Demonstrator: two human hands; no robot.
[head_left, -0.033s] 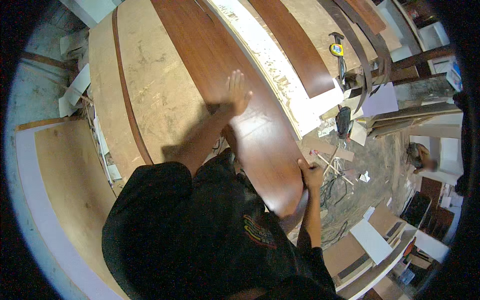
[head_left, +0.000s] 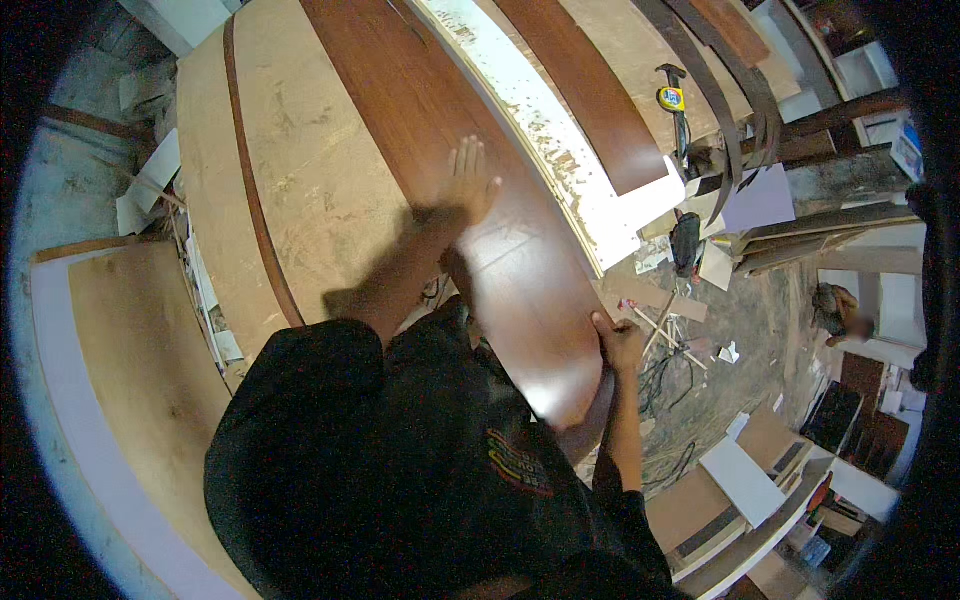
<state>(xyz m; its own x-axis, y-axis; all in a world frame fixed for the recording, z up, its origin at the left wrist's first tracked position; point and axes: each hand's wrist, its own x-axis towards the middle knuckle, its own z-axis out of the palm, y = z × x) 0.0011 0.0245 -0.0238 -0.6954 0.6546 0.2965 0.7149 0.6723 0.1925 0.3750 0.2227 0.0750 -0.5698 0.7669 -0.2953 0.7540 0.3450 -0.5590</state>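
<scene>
A long strip of dark brown wood-grain sheet (head_left: 540, 300) runs from the far side of the worktable to my body, its near end reaching past the table edge. On its upper face my left hand (head_left: 472, 182) lies flat, fingers stretched out and pointing away. At the near right edge of the strip, my right hand (head_left: 622, 345) grips it, with the thumb on top and the other fingers largely hidden. Just right of the strip lies a white board (head_left: 560, 130) with brown smears.
A second brown strip (head_left: 590, 90) lies beyond the white board. Farther right are a yellow tape measure (head_left: 670, 99) and dark curved strips (head_left: 715, 100). Offcuts and sticks (head_left: 672, 335) litter the floor. A large panel (head_left: 140, 380) stands at left. Another person (head_left: 835, 310) is far right.
The near end of the brown strip has shifted slightly, and the glare on it sits differently. Both hands keep nearly the same places.
</scene>
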